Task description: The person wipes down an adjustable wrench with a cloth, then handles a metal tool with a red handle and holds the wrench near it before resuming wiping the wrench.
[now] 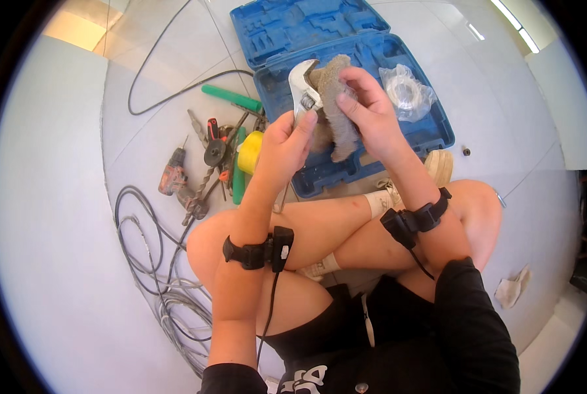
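Observation:
An adjustable wrench [301, 83] is gripped in my left hand [284, 147], its jaw end pointing up and away from me. The lower end of its handle shows below the wrist. In my right hand [372, 111] is a worn grey-brown cloth [342, 120], pinched between thumb and fingers. The cloth hangs right beside the wrench jaws and partly reaches behind them; whether it touches the metal is hard to tell. Both hands are above an open blue plastic tool case [434, 140], whose lid [303, 29] lies back on the far side.
A clear plastic bag with a white roll [407, 93] rests in the case. To the left lie a cordless drill [174, 172], a green tube [232, 97], a yellow roll [250, 152], mixed tools and coiled cable [175, 305]. A small dark fitting [466, 151] and a rag [512, 288] are on the right.

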Demonstrator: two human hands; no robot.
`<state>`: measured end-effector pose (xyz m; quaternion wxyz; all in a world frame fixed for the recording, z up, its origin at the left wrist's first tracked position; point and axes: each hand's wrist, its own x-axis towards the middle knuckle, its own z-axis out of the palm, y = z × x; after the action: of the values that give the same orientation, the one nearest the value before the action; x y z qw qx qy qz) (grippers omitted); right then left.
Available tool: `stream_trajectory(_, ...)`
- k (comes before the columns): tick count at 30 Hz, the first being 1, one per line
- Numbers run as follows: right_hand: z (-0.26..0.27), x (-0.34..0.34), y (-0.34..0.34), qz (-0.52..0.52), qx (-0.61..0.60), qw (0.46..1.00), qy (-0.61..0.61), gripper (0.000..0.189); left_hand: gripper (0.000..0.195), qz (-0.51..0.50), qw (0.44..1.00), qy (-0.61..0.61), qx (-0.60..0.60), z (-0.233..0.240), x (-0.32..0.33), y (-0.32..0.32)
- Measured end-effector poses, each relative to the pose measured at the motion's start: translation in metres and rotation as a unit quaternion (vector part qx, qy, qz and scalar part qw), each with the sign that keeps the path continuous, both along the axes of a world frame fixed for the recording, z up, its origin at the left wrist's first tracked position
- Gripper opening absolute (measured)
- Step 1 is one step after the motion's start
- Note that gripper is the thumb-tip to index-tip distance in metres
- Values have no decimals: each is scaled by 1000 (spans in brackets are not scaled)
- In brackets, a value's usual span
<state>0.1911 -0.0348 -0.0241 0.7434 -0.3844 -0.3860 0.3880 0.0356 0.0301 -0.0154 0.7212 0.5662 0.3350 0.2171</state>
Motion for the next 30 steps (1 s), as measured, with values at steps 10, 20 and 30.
stream_trajectory(10,2,4,1,-6,-42,964,263,20,28,-25,998,11,63,-6,4,-5)
stream_trajectory(20,-4,-15,2,108,-5,988,112,37,28,92,993,-56,47,-7,3,10)
stream_trajectory(30,-14,-18,0,62,-84,974,202,24,25,125,913,66,383,-6,10,-3)
